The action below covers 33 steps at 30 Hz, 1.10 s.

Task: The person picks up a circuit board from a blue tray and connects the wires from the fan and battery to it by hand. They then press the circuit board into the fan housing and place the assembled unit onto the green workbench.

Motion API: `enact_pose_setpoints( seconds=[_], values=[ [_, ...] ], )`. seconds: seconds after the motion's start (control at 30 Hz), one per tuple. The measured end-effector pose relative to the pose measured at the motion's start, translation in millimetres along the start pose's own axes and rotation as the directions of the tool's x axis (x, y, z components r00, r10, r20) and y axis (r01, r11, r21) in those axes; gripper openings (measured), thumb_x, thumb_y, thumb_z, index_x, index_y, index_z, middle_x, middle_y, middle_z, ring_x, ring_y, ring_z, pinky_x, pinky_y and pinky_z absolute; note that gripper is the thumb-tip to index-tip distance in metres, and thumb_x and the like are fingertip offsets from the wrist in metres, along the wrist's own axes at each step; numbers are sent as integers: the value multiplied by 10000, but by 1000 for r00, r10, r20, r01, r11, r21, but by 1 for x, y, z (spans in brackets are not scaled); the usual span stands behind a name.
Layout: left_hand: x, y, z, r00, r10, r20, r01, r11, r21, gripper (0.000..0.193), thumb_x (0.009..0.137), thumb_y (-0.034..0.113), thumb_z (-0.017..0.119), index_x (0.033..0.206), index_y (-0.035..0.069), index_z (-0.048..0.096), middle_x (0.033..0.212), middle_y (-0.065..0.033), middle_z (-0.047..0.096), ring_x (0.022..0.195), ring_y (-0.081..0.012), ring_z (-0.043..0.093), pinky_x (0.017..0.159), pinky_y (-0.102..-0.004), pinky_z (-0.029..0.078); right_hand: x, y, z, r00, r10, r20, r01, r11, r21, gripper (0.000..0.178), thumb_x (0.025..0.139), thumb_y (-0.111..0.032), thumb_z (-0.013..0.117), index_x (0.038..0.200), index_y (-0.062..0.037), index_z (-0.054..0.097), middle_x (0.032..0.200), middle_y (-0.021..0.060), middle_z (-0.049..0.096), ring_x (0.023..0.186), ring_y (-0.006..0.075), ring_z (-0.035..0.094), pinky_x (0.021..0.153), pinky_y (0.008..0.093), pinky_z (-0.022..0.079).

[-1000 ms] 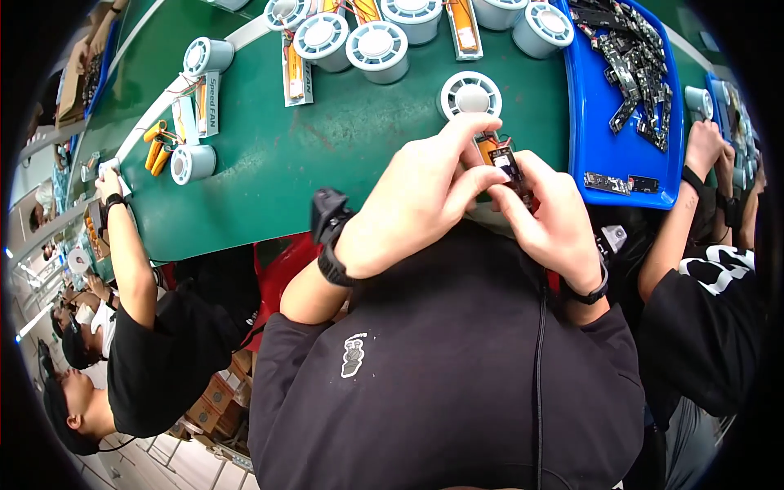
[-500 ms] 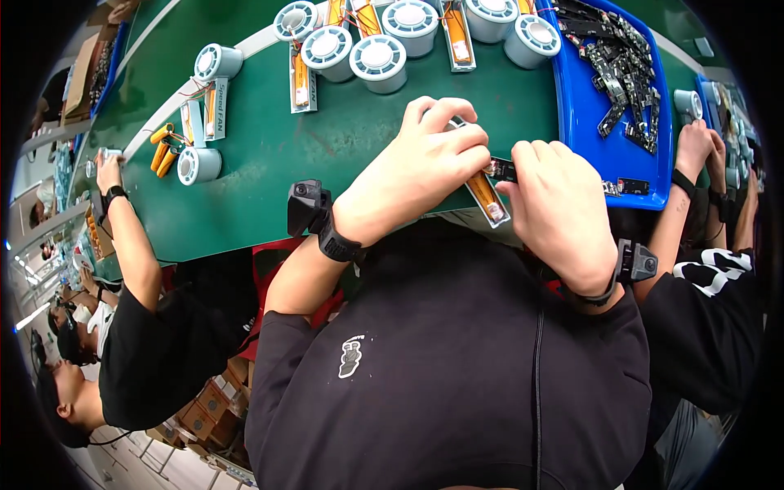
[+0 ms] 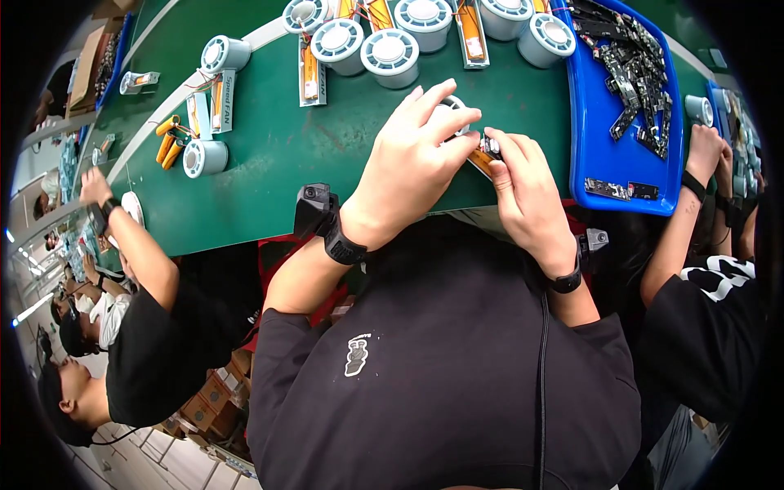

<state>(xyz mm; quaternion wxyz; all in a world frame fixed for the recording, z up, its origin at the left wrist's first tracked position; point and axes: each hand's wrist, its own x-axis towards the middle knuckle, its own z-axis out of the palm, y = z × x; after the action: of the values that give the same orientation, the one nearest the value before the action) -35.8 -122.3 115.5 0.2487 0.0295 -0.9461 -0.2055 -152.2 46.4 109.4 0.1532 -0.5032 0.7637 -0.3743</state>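
Observation:
My left hand is closed round a small handheld fan, whose round light-blue head shows past the fingers. An orange battery lies in the fan's handle, partly covered by both hands. My right hand pinches a small black circuit board between thumb and fingers, right at the battery end of the handle. Whether the board sits inside the handle or only touches it, I cannot tell. Both hands are over the near edge of the green table.
Several light-blue fans with open handles stand along the back. More fans and loose orange batteries lie to the left. A blue tray of circuit boards stands at right. Co-workers' arms appear at both sides.
My right hand has moved left and slightly up, bringing the circuit board closer to my left hand. The fan's handle end is now more hidden. The whole view has shifted a little.

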Motion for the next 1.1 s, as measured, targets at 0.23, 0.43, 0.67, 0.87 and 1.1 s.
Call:
enact_pose_setpoints(
  seconds=[0.23,0.43,0.67,0.87,1.1],
  values=[
    [6,15,-15,990,30,138,-53,985,167,194,794,72,731,987,55,728,1249,-71,674,1291,-379,561,969,-526,546,-2,4,-3,999,48,17,-48,999,-23,339,1018,-79,554,1342,19,579,1200,198,597,1073,358,578,956,406,472],
    [7,21,-16,972,36,231,-108,945,309,237,775,68,707,1007,24,718,1296,-85,632,1278,-384,560,1009,-527,523,-1,3,-8,999,37,-8,-37,999,-22,347,963,-49,627,1305,11,614,1180,184,603,1052,352,585,930,406,486],
    [6,16,-17,977,58,206,-111,960,258,236,789,70,696,1018,26,729,1284,-86,635,1265,-377,569,1021,-523,516,2,-1,-13,977,-158,-143,124,967,-223,374,812,55,721,1177,-13,676,1042,135,656,1008,336,600,878,410,504],
    [-7,7,-12,986,154,69,-164,967,196,186,796,103,682,944,-2,724,1265,-118,602,1252,-377,547,1024,-534,497,0,-4,-12,976,-151,-157,134,984,-114,310,766,85,727,1052,-17,663,996,122,661,975,330,603,847,413,510],
    [-5,10,-14,980,160,119,-182,961,206,170,800,111,682,917,-2,731,1274,-127,602,1244,-387,550,1017,-538,499,-3,5,-9,940,-312,-141,283,940,-192,292,750,112,719,1004,-14,648,988,122,655,948,330,604,827,410,506]
  ],
)
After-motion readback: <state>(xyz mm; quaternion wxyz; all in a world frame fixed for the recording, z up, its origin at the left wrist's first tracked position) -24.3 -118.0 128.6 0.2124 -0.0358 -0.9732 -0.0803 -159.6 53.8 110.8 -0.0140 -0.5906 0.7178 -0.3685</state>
